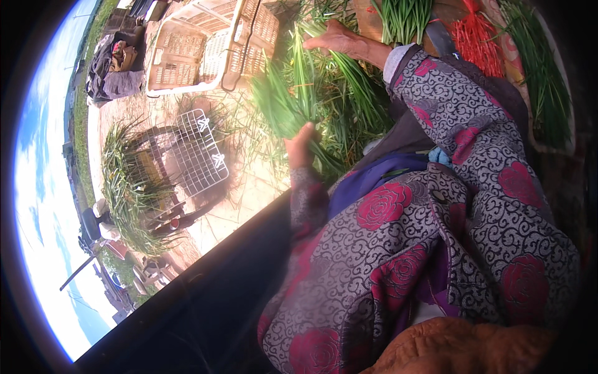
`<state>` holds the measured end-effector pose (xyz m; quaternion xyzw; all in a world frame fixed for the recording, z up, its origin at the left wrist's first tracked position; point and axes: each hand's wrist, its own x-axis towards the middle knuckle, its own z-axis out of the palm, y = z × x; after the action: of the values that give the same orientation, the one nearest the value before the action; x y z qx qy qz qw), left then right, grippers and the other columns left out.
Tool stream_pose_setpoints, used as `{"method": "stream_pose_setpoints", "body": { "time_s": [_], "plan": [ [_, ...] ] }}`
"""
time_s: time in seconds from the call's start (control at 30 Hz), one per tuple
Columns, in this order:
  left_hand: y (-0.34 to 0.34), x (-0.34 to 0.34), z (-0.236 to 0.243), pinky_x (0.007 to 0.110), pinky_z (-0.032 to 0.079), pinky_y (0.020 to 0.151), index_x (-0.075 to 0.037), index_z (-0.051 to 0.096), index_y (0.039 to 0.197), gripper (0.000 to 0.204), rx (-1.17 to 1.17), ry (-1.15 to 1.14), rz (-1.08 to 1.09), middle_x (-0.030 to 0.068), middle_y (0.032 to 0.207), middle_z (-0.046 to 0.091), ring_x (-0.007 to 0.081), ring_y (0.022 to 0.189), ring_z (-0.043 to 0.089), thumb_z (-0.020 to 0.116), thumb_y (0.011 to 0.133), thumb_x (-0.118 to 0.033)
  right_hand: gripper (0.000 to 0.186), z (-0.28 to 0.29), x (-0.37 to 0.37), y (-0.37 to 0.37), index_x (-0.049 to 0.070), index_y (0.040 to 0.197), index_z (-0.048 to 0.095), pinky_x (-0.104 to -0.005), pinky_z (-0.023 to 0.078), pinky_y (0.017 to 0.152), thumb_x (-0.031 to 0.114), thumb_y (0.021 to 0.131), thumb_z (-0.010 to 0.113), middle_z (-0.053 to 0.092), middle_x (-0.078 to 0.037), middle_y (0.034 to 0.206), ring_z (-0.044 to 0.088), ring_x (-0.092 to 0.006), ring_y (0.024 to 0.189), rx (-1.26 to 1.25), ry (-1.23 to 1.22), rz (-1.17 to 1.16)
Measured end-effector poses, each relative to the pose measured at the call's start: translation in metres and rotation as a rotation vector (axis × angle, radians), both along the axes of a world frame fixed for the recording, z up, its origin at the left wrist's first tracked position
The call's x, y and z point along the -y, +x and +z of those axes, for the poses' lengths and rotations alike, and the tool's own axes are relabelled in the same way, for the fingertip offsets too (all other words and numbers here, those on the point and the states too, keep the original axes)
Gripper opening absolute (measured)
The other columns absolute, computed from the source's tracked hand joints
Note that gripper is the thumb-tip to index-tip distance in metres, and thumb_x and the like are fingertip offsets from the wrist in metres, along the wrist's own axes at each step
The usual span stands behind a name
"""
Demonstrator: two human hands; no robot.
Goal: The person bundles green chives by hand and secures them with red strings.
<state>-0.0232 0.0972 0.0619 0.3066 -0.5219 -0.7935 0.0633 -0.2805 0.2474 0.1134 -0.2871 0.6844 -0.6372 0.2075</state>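
A bunch of long green chives (pixel 277 103) is gripped low down by my left hand (pixel 300 148), its leaves slightly blurred. My right hand (pixel 342 45) is above it and to the right, with its fingers curled at the pale stem ends of some chives; part of these fingers is hidden. Beneath my right wrist, more loose chives (pixel 358 81) lie in a heap against my lap. Trimmed blades and scraps (pixel 333 134) spread below and between my hands.
A white plastic crate (pixel 180 59) stands at the upper left. Below it are a white wire rack (pixel 202 149) and a pile of greens (pixel 134 187). At upper right lie chive bundles (pixel 405 19), red ties (pixel 474 47) and another green bunch (pixel 545 81). Dark clothing (pixel 115 78) sits at far left.
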Motion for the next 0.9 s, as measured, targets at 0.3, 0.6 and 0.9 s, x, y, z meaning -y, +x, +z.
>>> {"method": "stream_pose_setpoints", "body": {
  "time_s": [0.3,0.6,0.9],
  "plan": [
    [0.001,0.005,-0.001,0.032,0.054,0.067,0.001,0.066,0.103,0.022,0.053,0.242,0.190,0.0087,0.085,0.067,0.0210,0.070,0.061,0.070,0.090,-0.017,0.023,-0.010,-0.028,-0.016,0.002,0.075,0.065,-0.0284,0.036,0.045,0.023,0.084,0.068,0.061,-0.003,0.071,0.047,-0.0089,0.049,0.260,-0.005,0.222],
    [0.012,0.046,-0.034,0.029,0.043,0.051,0.004,0.065,0.105,0.025,-0.069,0.085,0.215,0.0073,0.079,0.061,0.0187,0.057,0.054,0.071,0.085,-0.011,0.022,0.025,-0.051,-0.042,0.002,0.102,0.064,-0.0241,0.038,0.046,0.018,0.087,0.063,0.053,0.001,0.067,0.041,-0.0059,0.049,0.462,-0.358,0.435],
    [0.005,0.034,-0.007,0.027,0.047,0.061,0.004,0.065,0.105,0.027,-0.071,-0.199,0.254,0.0060,0.088,0.067,0.0149,0.068,0.060,0.074,0.080,0.000,0.045,-0.042,-0.031,-0.070,0.004,0.107,0.068,-0.0289,0.047,0.054,0.043,0.085,0.075,0.066,-0.006,0.083,0.060,-0.0111,0.066,-0.422,0.207,-0.106]
  ]
}}
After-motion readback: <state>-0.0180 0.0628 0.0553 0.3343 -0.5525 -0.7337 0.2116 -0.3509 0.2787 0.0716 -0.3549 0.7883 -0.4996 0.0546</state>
